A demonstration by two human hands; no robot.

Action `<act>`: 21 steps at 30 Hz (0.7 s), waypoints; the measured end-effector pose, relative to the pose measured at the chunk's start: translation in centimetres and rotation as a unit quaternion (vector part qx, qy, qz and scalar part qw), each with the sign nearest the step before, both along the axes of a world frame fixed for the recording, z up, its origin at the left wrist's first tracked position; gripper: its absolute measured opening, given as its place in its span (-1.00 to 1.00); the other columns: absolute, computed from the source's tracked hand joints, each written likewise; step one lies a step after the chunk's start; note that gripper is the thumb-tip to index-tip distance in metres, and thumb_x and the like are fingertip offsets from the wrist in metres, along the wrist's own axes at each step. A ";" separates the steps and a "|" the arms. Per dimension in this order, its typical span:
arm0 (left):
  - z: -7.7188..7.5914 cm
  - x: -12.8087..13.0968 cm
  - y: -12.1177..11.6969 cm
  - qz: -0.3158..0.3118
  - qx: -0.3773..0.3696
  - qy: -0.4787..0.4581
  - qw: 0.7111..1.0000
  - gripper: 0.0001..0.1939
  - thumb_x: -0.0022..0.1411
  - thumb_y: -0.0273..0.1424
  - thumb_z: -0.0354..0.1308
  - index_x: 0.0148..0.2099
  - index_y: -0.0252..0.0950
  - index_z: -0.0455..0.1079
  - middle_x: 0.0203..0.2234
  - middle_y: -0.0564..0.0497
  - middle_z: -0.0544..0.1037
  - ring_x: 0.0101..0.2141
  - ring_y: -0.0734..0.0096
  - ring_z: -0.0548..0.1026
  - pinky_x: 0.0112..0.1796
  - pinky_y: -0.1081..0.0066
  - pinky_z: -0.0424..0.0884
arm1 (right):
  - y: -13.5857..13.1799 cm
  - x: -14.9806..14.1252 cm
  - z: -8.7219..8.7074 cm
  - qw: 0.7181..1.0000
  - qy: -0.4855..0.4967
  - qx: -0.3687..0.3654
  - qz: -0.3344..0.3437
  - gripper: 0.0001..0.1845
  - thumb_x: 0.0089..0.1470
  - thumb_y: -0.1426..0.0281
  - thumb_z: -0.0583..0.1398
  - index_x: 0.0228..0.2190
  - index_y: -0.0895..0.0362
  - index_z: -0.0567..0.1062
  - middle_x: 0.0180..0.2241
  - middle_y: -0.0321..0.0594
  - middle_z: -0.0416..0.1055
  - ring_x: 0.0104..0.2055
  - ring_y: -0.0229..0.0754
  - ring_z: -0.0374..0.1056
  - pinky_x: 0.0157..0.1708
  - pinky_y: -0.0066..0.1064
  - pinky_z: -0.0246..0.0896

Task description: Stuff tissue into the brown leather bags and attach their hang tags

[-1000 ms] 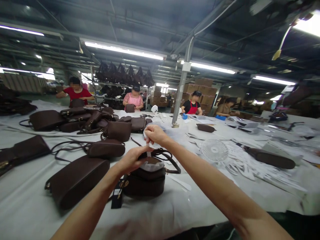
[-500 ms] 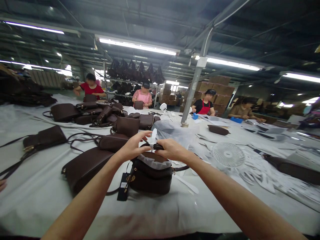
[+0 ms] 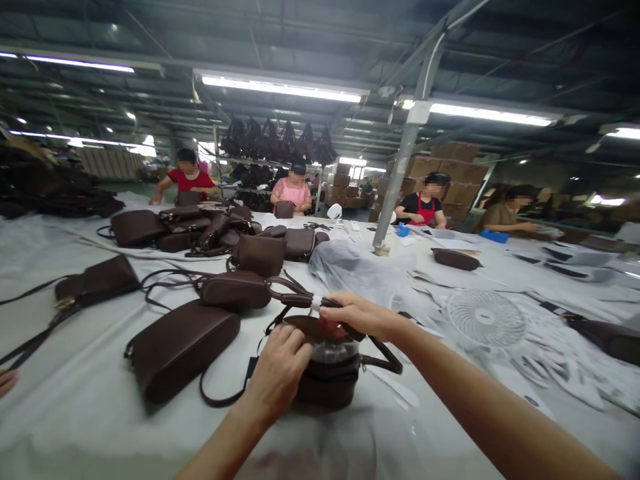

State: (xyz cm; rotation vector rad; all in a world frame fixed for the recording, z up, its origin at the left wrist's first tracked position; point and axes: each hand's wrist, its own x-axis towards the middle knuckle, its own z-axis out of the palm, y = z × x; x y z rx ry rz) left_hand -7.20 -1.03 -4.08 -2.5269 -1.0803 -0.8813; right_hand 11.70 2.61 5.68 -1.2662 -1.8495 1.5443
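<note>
A small dark brown handbag (image 3: 327, 387) stands on the table in front of me, its top open and whitish lining paper showing at the mouth. My left hand (image 3: 283, 360) is closed at the bag's left rim, its fingertips curled over the edge of the opening. Above the mouth, my right hand (image 3: 357, 315) grips the folded brown strap (image 3: 293, 300), which has a white wrap (image 3: 316, 303) round it. The strap's ends reach down to the bag's sides. Behind my left hand, a black tag (image 3: 251, 368) is partly hidden.
Several brown bags (image 3: 187, 347) lie to the left, with a larger heap behind. A white fan (image 3: 487, 318) and white strips (image 3: 565, 367) lie to the right. A metal post (image 3: 400, 180) rises from the table. Several co-workers sit across; another person's hand (image 3: 7, 381) shows at the left edge.
My left hand has left the strap and come down to the bag's left rim. The right hand still holds the strap, whose wrapped bundle now points left.
</note>
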 end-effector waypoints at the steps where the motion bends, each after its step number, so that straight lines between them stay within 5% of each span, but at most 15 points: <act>1: -0.1 -0.2 0.0 -0.016 0.018 -0.004 1.000 -0.92 0.24 -0.49 0.09 -0.34 -0.27 0.36 -0.31 -0.08 0.47 -0.15 0.16 0.44 -0.05 0.03 0.42 | -0.1 0.0 -0.1 1.000 0.011 -0.007 0.003 -0.71 0.01 0.16 0.22 -0.44 0.14 0.37 -0.50 -0.34 0.32 -0.46 -0.32 0.24 -0.49 -0.54 0.17; 4: -0.4 -0.6 -0.2 -0.060 0.049 -0.008 0.997 -0.86 0.30 -0.48 0.01 -0.32 -0.27 0.36 -0.25 -0.09 0.47 -0.09 0.21 0.41 0.06 0.07 0.33 | -0.2 0.1 -0.4 0.999 0.005 0.020 0.026 -0.68 0.03 0.12 0.19 -0.44 0.15 0.38 -0.54 -0.37 0.24 -0.51 -0.33 0.14 -0.55 -0.53 0.03; 7: -0.5 -1.0 -0.6 -0.086 0.034 0.015 0.996 -0.80 0.34 -0.48 -0.04 -0.33 -0.27 0.34 -0.39 0.00 0.46 -0.28 0.33 0.42 0.00 0.14 0.35 | -0.1 0.2 -0.4 0.995 -0.029 0.084 0.038 -0.71 0.06 0.17 0.16 -0.46 0.16 0.37 -0.56 -0.38 0.18 -0.51 -0.33 0.06 -0.56 -0.50 -0.07; 15: -0.2 -1.0 -0.9 -0.081 0.036 0.021 0.996 -0.72 0.39 -0.45 -0.12 -0.34 -0.26 0.34 -0.49 0.04 0.44 -0.41 0.35 0.38 -0.20 0.29 0.30 | -0.4 0.3 -0.7 0.969 -0.163 0.139 0.124 -0.89 0.02 0.40 0.13 -0.37 0.15 0.44 -0.48 -0.34 0.33 -0.43 -0.26 0.19 -0.41 -0.49 0.09; 21: 0.0 -1.1 -1.0 -0.073 0.038 0.031 0.996 -0.70 0.41 -0.43 -0.14 -0.30 -0.25 0.38 -0.49 0.03 0.46 -0.40 0.35 0.42 -0.29 0.35 0.29 | 0.5 -0.4 -1.5 0.919 -0.264 0.177 0.235 -0.60 -0.02 0.54 0.10 -0.11 0.10 0.47 -0.19 -0.20 0.49 -0.21 -0.12 0.34 -0.22 -0.41 0.19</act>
